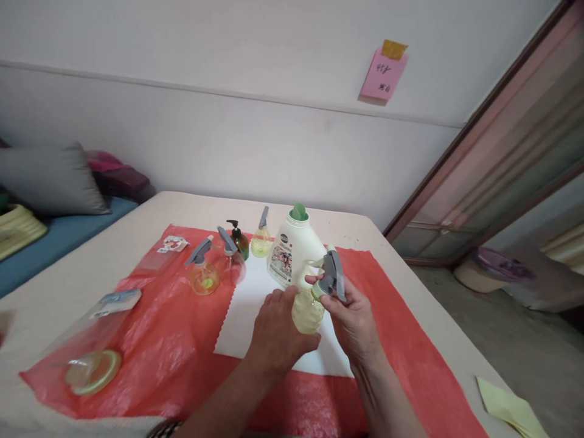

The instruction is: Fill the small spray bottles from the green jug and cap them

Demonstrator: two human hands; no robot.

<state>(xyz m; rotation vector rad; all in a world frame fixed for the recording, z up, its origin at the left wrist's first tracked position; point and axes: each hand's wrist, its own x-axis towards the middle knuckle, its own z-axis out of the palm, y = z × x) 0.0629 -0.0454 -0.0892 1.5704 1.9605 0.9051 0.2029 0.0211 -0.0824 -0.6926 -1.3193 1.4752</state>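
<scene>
My left hand (278, 325) wraps round the clear body of a small spray bottle (307, 311) with pale yellow liquid in it. At its neck, my right hand (353, 316) grips the grey spray head (332, 277). The bottle is tilted above a white sheet (237, 322). Just behind it stands a large white jug (292, 249) with a green piece in its mouth. Left of the jug are more spray bottles with grey heads: one with yellow liquid (261, 242), a pinkish one (233, 264) and an orange-tinted one (204, 278). A dark pump bottle (239, 240) is among them.
Red plastic sheeting (177, 347) covers much of the table (201, 207). On its left lie clear packets with a label (119, 301) and a round yellowish disc (94, 371). A yellow paper (506, 404) is at the right edge. A pink note (383, 76) hangs on the wall.
</scene>
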